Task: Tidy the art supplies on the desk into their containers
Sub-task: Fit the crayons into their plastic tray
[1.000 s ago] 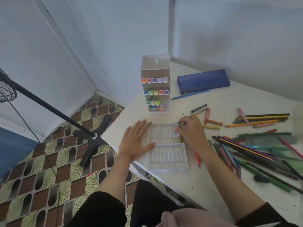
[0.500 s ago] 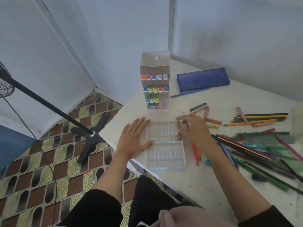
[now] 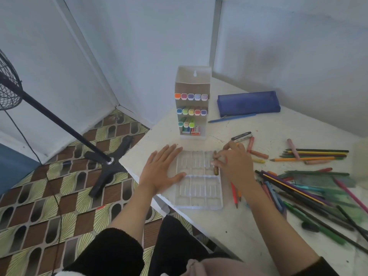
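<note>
We see the left hand point(image 3: 161, 172) lying flat with straight fingers, pressing the left rim of the clear tray point(image 3: 199, 190) at the centre of the frame, near the desk's point(image 3: 229, 222) front edge. The right hand point(image 3: 232, 165) curls its fingertips round a brown crayon point(image 3: 215, 169) lying in the tray's upper right slot. Loose pencils point(image 3: 306, 158) lie scattered at the right.

Both your forearms reach forward, bare from dark sleeves that end near the elbows. Your left grip point(image 3: 161, 172) lies flat, palm down, fingers straight and spread. Your right grip point(image 3: 232, 164) is knuckles up, fingers curled, their tips pinching a brown crayon point(image 3: 215, 170).
</note>
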Action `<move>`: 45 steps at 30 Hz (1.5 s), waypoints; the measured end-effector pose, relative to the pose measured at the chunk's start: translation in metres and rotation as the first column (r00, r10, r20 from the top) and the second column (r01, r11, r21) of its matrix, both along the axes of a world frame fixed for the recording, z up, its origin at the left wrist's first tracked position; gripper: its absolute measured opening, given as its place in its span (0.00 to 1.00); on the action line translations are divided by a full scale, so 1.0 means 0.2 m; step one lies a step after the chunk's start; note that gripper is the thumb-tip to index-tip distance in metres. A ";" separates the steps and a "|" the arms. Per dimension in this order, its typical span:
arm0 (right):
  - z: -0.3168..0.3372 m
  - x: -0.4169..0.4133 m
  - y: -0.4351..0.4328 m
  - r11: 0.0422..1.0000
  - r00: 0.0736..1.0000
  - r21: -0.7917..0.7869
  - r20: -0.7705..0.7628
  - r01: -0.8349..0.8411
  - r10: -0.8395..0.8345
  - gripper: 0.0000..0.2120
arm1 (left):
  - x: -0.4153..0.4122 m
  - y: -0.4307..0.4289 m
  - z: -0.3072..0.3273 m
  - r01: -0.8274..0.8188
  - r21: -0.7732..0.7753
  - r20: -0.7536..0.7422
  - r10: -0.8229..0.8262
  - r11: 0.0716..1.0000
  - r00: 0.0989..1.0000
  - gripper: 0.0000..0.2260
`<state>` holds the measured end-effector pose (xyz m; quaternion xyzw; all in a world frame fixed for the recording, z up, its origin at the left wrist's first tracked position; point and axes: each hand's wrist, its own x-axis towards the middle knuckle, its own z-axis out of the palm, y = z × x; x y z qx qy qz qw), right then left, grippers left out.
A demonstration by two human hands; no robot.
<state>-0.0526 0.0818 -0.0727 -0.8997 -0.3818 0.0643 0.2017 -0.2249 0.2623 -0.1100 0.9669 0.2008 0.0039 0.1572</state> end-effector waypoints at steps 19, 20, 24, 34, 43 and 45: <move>0.06 0.43 0.01 0.991 0.972 -0.135 0.230 -0.019 0.050 0.10 | 0.00 0.00 0.00 0.004 0.007 -0.013 -0.004 1.000 1.000 0.36; 0.05 0.41 0.00 0.998 0.965 -0.033 0.254 -0.059 0.066 0.07 | 0.00 0.00 0.00 0.003 0.006 -0.015 -0.002 1.000 1.000 0.36; 0.03 0.27 -0.01 0.877 0.845 0.183 0.411 -0.444 0.342 0.05 | 0.00 0.00 0.00 -0.002 0.011 -0.025 0.002 1.000 1.000 0.36; -0.09 0.06 -0.10 0.776 0.752 0.077 0.323 -0.626 0.575 0.24 | 0.00 0.00 0.00 0.001 0.000 -0.001 -0.001 1.000 1.000 0.36; -0.13 0.03 -0.12 0.824 0.836 0.190 0.269 -0.534 0.479 0.24 | 0.00 0.00 0.00 -0.005 0.012 -0.020 0.006 1.000 1.000 0.35; -0.13 0.03 -0.13 0.826 0.834 0.173 0.257 -0.536 0.488 0.24 | 0.00 0.00 0.00 -0.005 0.017 -0.025 0.005 1.000 1.000 0.35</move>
